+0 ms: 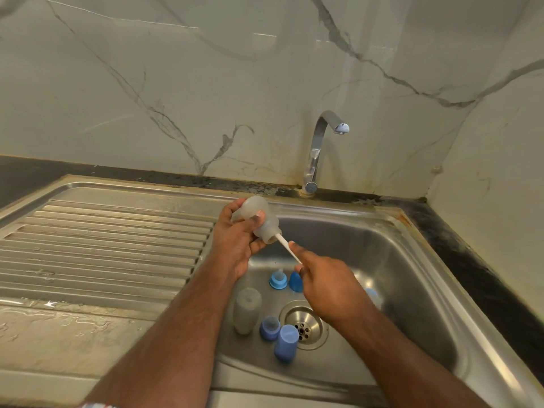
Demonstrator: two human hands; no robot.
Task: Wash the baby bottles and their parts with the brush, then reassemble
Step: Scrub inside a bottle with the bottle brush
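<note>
My left hand [235, 240] grips a frosted clear baby bottle [259, 216] above the back left corner of the sink, its mouth turned down to the right. My right hand [326, 284] holds the white handle of the brush [287, 248], whose head is hidden inside the bottle. On the sink floor stand a second clear bottle [247, 310], a blue collar with a clear teat [278, 279], a blue cap [295, 281], another blue collar with teat [270, 327] and a blue cap [286, 343]. A further blue part [373, 295] shows behind my right wrist.
The steel sink basin [397, 260] has a round drain [303, 323] in its floor. A chrome tap [319, 148] stands at the back, with no water running. A wet ribbed draining board [103, 245] lies to the left. Marble wall panels close the back and right.
</note>
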